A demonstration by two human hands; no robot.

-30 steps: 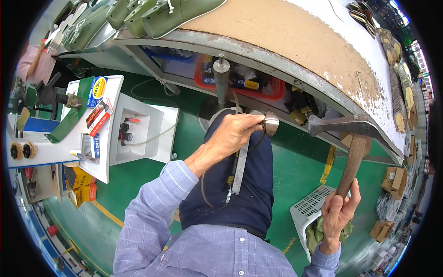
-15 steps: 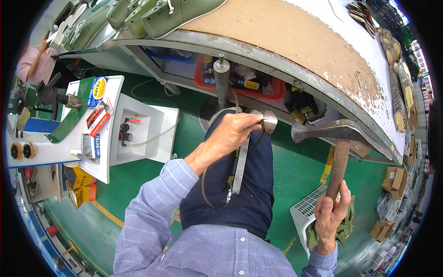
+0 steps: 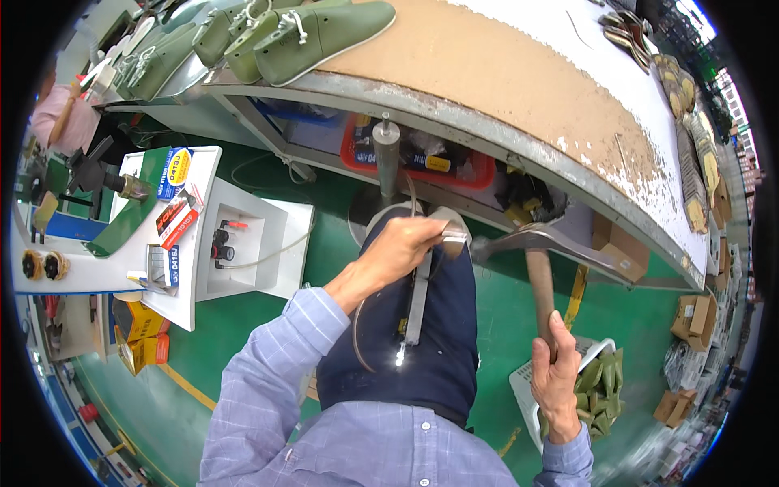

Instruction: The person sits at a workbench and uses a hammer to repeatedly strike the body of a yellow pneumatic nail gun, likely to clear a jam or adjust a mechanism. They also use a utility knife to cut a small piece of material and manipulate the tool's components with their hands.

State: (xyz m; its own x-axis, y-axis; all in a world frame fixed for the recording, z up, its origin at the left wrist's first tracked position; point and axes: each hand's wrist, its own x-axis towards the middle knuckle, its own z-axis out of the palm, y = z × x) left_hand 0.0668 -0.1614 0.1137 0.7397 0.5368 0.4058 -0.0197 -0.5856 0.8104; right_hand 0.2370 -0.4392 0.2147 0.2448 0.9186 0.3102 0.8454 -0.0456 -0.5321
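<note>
My left hand [image 3: 399, 249] is closed in a pinch over my lap, holding a small shiny metal piece [image 3: 456, 232] that sticks out past the fingertips. Below it, along my dark trousers, runs a long narrow grey metal bar [image 3: 419, 302] with a thin hose beside it; whether it joins the held piece is hidden. My right hand [image 3: 557, 375] grips the wooden handle of a shoemaker's hammer [image 3: 539, 280], with thumb and index finger stretched up along the handle. The hammer's rounded face is close to the right of the shiny piece; whether they touch is unclear.
An upright metal post [image 3: 388, 154] stands beyond my knees, before a workbench [image 3: 503, 61] with green shoe lasts [image 3: 312, 36] on it. A white basket [image 3: 529, 390] with olive-green pieces is at right. A white stand [image 3: 207, 187] with boxes is at left; a person sits farther back.
The hammer has swung left and slightly down, bringing its face close to the shiny piece. My right hand moved left with it. My left hand and the piece shifted slightly left and down.
</note>
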